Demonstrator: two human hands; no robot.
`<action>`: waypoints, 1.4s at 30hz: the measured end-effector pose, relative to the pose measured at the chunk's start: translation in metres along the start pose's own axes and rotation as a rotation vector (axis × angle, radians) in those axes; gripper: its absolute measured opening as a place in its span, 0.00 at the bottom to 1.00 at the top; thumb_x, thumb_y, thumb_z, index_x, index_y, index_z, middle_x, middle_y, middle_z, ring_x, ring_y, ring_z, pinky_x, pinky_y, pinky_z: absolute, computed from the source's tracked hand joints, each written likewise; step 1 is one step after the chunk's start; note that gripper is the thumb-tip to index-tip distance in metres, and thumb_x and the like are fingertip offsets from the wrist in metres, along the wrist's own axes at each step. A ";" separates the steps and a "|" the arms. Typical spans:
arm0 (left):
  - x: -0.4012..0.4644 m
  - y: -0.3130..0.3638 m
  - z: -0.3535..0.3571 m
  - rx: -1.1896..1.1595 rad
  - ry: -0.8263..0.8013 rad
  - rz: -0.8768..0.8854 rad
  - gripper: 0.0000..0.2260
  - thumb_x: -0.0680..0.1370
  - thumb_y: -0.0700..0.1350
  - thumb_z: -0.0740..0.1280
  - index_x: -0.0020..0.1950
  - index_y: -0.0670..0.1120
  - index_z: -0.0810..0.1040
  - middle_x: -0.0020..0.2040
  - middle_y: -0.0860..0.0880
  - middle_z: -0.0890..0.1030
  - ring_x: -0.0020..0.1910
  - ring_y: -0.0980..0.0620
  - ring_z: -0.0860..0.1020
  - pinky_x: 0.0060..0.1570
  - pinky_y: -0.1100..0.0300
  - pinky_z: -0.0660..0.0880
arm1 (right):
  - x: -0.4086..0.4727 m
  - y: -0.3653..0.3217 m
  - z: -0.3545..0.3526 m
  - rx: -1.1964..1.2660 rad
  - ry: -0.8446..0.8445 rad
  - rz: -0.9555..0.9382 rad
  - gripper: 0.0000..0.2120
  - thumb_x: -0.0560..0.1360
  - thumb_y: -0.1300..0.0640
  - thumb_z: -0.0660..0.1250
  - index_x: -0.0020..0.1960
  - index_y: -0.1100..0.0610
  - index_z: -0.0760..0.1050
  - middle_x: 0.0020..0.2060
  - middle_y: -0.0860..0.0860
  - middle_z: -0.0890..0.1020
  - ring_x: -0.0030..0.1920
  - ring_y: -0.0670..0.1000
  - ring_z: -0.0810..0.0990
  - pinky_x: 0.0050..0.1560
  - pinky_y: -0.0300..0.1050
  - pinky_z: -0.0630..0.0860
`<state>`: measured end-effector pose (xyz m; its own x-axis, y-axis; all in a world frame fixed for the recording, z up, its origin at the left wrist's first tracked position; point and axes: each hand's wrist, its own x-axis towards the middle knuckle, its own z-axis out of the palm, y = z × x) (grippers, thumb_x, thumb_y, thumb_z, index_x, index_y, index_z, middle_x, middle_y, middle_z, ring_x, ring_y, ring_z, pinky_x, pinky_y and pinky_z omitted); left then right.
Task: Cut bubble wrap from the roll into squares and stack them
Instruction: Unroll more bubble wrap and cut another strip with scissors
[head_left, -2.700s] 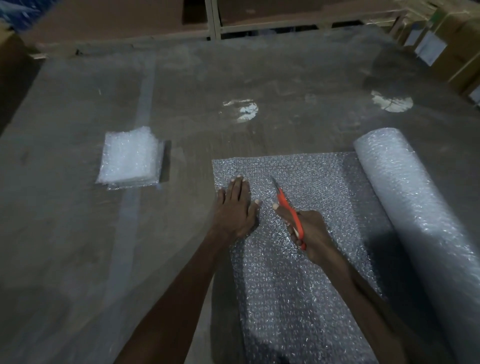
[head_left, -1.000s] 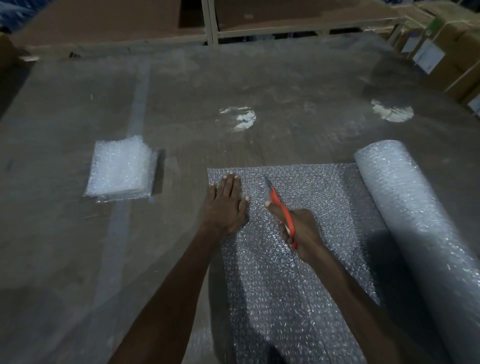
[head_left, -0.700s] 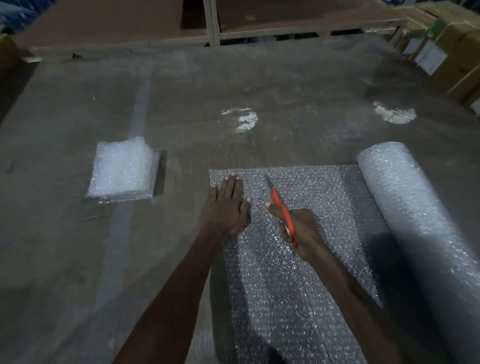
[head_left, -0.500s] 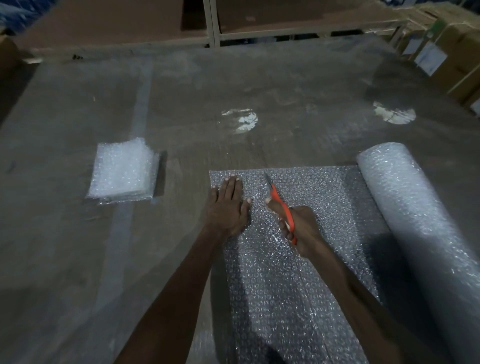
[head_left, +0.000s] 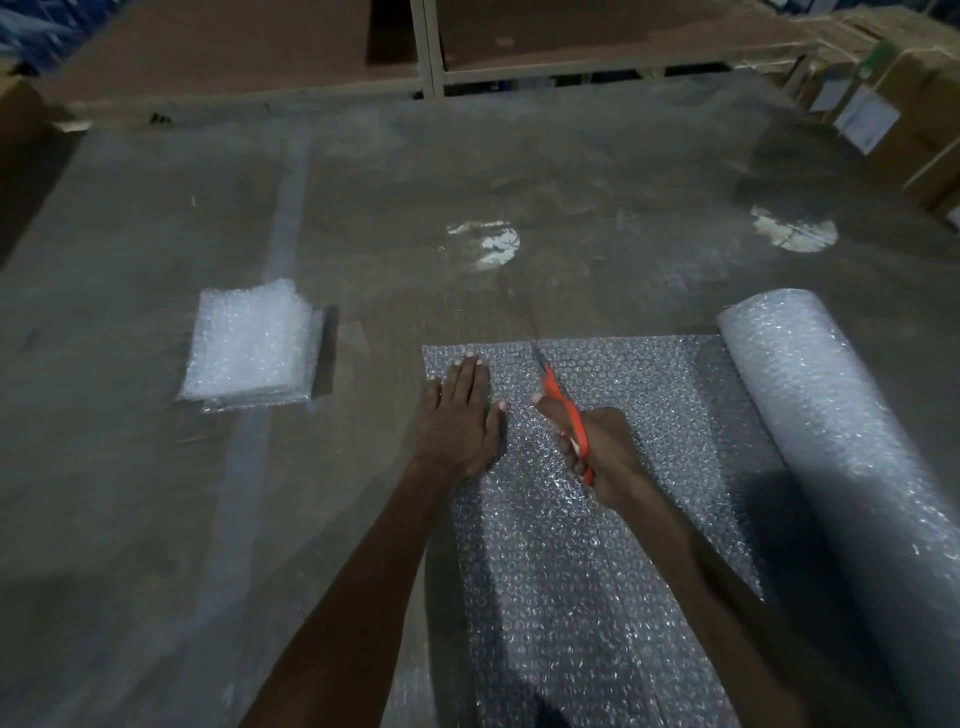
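Nearest, unrolled bubble wrap sheet (head_left: 561, 597) spread flat on the table (head_left: 130, 519), running from the near edge away toward the hands. On the right, lying along the sheet's right side and still joined to it, the bubble wrap roll (head_left: 831, 441). Farther up the sheet, left hand (head_left: 460, 415) laid palm-down on its left strip, fingers straight and together, pressing it flat, gripping nothing. Just right of it, right hand (head_left: 602, 452) with fingers curled round the orange handles of the scissors (head_left: 563, 410), blades pointing away, tip near the sheet's far edge along a cut line. Well apart to the left, stack of cut squares (head_left: 249, 348) resting on the table. Beyond, two bright reflections on the table; farthest, shelving frame (head_left: 431, 57) and cardboard boxes (head_left: 909, 114) at upper right
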<state>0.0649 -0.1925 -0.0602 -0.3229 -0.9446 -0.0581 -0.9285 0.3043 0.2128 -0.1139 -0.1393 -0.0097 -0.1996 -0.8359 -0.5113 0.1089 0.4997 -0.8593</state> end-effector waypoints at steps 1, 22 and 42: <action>0.000 0.000 0.000 -0.005 0.000 -0.001 0.32 0.82 0.58 0.39 0.82 0.43 0.47 0.82 0.44 0.47 0.81 0.47 0.45 0.78 0.45 0.44 | 0.001 0.001 0.000 -0.006 -0.001 0.000 0.19 0.71 0.48 0.79 0.36 0.63 0.79 0.25 0.53 0.77 0.19 0.47 0.69 0.21 0.37 0.65; -0.004 0.001 0.003 -0.018 0.024 -0.015 0.32 0.82 0.59 0.40 0.82 0.43 0.46 0.82 0.44 0.47 0.81 0.47 0.45 0.77 0.46 0.41 | -0.007 0.001 -0.003 0.021 -0.025 0.032 0.21 0.72 0.47 0.78 0.42 0.67 0.80 0.25 0.52 0.77 0.19 0.46 0.69 0.19 0.37 0.65; -0.004 0.002 0.005 0.004 0.011 -0.025 0.33 0.82 0.60 0.40 0.82 0.43 0.47 0.82 0.44 0.47 0.81 0.47 0.44 0.76 0.48 0.39 | 0.016 -0.004 0.004 -0.060 0.008 0.019 0.27 0.68 0.43 0.80 0.44 0.69 0.81 0.25 0.53 0.77 0.20 0.48 0.70 0.22 0.38 0.66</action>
<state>0.0632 -0.1877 -0.0640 -0.2980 -0.9531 -0.0528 -0.9369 0.2814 0.2072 -0.1142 -0.1560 -0.0142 -0.2063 -0.8240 -0.5276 0.0539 0.5289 -0.8470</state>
